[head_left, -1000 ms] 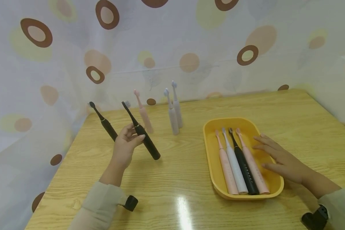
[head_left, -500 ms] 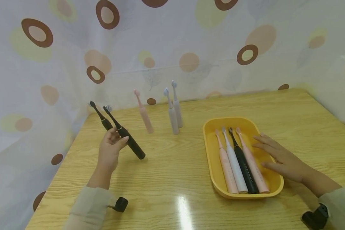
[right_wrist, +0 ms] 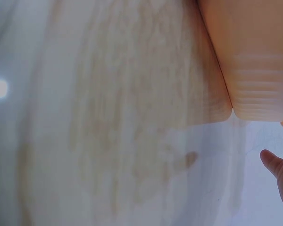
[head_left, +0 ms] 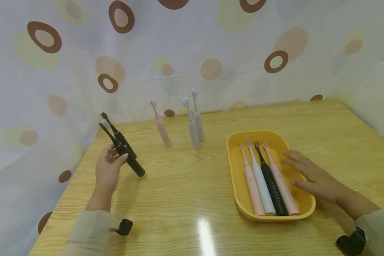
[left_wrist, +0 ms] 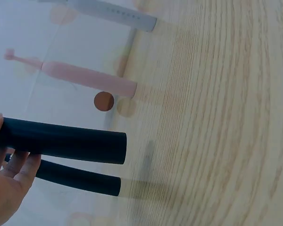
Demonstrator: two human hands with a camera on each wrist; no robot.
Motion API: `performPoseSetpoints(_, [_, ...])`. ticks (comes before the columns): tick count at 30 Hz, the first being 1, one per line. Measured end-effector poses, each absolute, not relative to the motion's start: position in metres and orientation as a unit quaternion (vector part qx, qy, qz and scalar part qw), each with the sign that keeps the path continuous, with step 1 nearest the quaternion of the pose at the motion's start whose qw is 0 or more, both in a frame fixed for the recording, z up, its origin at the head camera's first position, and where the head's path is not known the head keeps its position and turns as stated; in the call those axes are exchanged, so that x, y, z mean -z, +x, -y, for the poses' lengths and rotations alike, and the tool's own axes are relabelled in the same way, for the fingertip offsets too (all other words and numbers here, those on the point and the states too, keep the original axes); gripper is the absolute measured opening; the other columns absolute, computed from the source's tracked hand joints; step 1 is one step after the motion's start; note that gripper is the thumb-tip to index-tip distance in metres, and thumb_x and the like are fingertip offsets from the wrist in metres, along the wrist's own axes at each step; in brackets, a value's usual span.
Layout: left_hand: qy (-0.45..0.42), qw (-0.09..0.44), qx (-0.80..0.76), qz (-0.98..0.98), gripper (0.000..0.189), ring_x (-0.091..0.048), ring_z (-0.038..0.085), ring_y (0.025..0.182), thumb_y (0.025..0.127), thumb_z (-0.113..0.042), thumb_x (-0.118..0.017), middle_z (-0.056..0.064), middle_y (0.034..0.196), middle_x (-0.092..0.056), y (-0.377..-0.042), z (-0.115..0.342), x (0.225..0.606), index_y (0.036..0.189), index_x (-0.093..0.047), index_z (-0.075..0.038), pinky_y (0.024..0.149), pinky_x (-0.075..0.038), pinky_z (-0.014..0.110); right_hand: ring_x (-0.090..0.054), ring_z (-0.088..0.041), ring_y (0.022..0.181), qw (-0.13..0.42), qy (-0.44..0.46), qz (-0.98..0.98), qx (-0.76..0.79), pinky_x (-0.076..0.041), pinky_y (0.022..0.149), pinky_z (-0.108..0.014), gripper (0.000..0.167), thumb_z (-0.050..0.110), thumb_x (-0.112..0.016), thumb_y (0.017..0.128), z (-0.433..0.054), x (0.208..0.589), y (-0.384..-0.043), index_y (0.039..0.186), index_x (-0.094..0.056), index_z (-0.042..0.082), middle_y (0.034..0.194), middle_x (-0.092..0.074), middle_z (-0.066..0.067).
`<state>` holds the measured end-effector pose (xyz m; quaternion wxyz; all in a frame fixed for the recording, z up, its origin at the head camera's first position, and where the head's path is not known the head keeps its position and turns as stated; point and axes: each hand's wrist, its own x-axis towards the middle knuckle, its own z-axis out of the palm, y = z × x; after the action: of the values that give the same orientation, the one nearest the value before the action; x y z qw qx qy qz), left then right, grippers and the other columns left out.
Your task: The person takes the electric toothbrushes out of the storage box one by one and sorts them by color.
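My left hand [head_left: 107, 170] pinches the handle of a black electric toothbrush [head_left: 133, 164], tilted with its bristles up and to the left. Just behind it, a second black electric toothbrush [head_left: 124, 140] stands on the table. In the left wrist view the held toothbrush [left_wrist: 66, 141] has its base near the standing one [left_wrist: 80, 179]. With fingers spread, my right hand [head_left: 316, 179] rests at the right rim of a yellow tray [head_left: 230, 167]. Inside lie a pink toothbrush [head_left: 254, 190], a white one [head_left: 263, 188], a black one [head_left: 273, 188] and another pink one [head_left: 284, 188].
Toward the back of the wooden table [head_left: 179, 206] stand a pink electric toothbrush [head_left: 163, 132] and two white ones, a nearer one [head_left: 193, 133] and a farther one [head_left: 198, 124]. A patterned curtain [head_left: 185, 42] hangs behind the table.
My left hand has carried the black toothbrush leftward, from near the pink standing brush to in front of the other black one. The right hand and the tray stay put.
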<state>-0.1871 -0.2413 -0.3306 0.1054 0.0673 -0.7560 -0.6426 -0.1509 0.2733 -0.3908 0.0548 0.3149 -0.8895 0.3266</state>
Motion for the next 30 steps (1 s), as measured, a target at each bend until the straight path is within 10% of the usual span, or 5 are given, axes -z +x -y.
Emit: performPoseSetpoints(30, [0.201,0.167,0.599,0.757,0.05,-0.039,0.025,0.112,0.083,-0.009,-0.057,0.009,0.125,-0.04,-0.219,0.28,0.339,0.128,-0.034,-0.01,0.092,-0.035,0.031,0.0,-0.015,0.129,0.038,0.304,0.888,-0.344,-0.006,0.093,-0.062,0.05,0.004,-0.058,0.078,-0.272,0.39,-0.15,0.125,-0.04,0.001,0.139,-0.02,-0.014])
